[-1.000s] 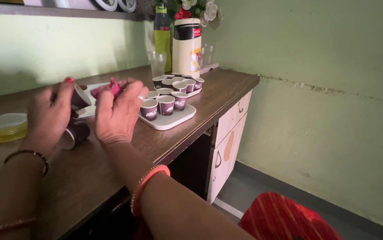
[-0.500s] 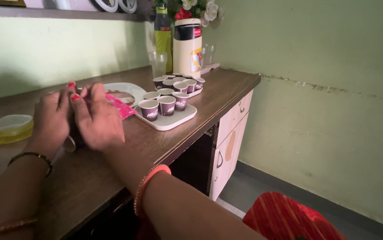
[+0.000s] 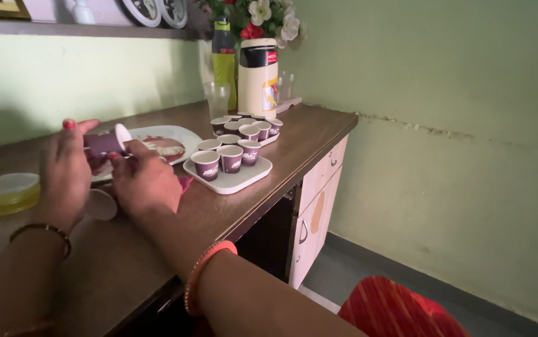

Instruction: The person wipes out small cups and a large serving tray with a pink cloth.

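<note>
The left hand (image 3: 69, 171) grips a purple paper cup (image 3: 105, 143) tipped sideways – mouth toward the right hand (image 3: 147, 181) (fingertips pinched at its rim) – just beside it.

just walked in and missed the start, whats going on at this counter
A person sits at a brown wooden counter. The left hand grips a small purple paper cup tipped on its side, and the right hand is at its open end. Another cup lies on the counter below. Two white trays nearby hold more upright cups, with a white plate behind the hands.
</note>
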